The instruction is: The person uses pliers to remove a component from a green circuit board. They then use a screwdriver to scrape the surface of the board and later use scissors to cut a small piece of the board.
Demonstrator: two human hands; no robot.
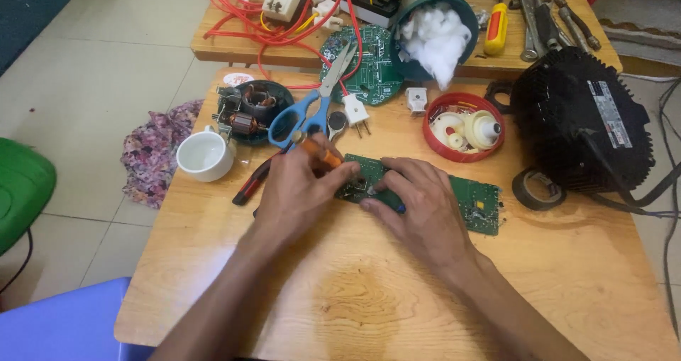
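1. Your left hand (298, 187) is closed around an orange-handled tool (323, 152), its tip down at the green circuit board (475, 203).
2. Your right hand (418, 205) presses on that board's left part — fingers curled on it, whether they pinch anything you cannot tell.
3. The board lies flat near the middle of the wooden table (369, 304).
4. Just beyond your left hand lie blue-handled scissors (305, 113); a white cup (204, 155) stands to the left.
5. Far right — a red lid (462, 128) of white parts, then a black motor housing (582, 123).
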